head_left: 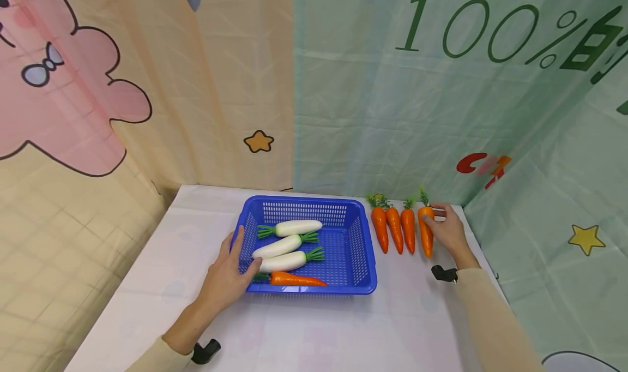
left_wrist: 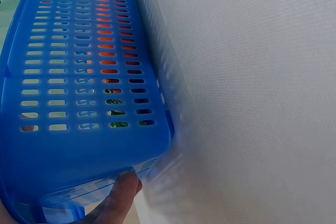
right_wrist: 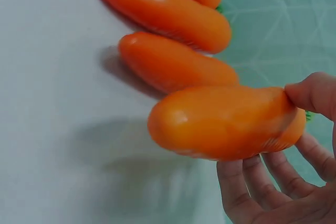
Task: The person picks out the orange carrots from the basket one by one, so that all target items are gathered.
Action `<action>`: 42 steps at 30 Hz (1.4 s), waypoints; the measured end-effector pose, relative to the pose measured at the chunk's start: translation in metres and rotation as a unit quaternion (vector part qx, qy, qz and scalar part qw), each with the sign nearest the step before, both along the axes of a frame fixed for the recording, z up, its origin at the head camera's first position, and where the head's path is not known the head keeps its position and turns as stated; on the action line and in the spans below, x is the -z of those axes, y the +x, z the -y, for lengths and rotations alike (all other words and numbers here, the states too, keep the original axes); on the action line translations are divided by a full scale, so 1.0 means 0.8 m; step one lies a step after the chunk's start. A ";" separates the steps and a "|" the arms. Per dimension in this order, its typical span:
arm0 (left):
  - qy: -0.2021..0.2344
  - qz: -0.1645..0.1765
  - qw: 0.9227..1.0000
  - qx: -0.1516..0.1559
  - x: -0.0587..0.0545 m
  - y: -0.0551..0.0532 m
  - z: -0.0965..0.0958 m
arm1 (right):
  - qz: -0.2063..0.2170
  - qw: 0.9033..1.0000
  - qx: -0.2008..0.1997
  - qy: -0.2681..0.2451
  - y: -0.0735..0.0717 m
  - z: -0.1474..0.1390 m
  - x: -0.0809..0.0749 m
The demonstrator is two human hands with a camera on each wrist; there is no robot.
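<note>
A blue plastic basket (head_left: 363, 252) stands on the table, holding three white radishes (head_left: 294, 228) with green tops and one carrot (head_left: 296, 279) along its near wall. My left hand (head_left: 225, 274) grips the basket's left side, thumb over the rim; in the left wrist view a finger (left_wrist: 123, 195) lies against the outer wall. At the right, my right hand (head_left: 448, 231) pinches an orange carrot (right_wrist: 226, 121) between thumb and fingers near its leafy end. Its tip is raised, with a shadow on the table below. Three more carrots (head_left: 394, 230) lie in a row to its left.
The white table (head_left: 314, 328) ends at printed curtains (head_left: 338, 115) behind and at the right. The row of carrots lies between the basket's right wall and my right hand, their green tops near the back edge.
</note>
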State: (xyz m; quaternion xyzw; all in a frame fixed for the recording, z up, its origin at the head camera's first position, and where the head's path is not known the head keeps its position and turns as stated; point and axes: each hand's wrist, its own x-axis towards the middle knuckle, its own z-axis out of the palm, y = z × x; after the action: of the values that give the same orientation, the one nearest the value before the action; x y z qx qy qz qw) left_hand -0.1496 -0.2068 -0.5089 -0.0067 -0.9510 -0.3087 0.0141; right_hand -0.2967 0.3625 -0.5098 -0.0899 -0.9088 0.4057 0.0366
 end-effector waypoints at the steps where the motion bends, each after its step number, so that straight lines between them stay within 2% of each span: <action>1: 0.000 0.000 1.000 0.000 0.000 0.000 0.000 | 0.007 1.000 0.006 -0.004 0.001 -0.001 0.002; 6: -0.001 -0.002 1.000 -0.001 0.000 0.000 0.001 | 0.031 0.999 0.020 -0.004 0.001 -0.006 0.012; 19: 0.001 -0.001 1.000 0.001 0.005 -0.001 0.000 | 0.032 0.999 0.027 0.013 -0.013 -0.013 0.032; 30: 0.001 0.003 1.000 0.001 0.007 -0.001 -0.002 | 0.045 0.999 0.025 -0.001 -0.016 -0.015 0.038; 37: -0.003 0.001 1.000 -0.002 0.004 0.000 -0.001 | 0.037 0.999 0.037 0.001 -0.014 -0.015 0.035; 42: -0.005 0.000 1.000 -0.004 0.002 0.000 0.000 | -0.011 0.998 0.050 0.030 -0.015 -0.009 0.029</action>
State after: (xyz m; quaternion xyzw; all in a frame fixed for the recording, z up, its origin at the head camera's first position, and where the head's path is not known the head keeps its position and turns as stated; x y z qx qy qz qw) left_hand -0.1498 -0.2070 -0.5107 -0.0028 -0.9527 -0.3036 0.0154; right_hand -0.3084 0.3693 -0.5328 -0.1298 -0.9147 0.3765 0.0692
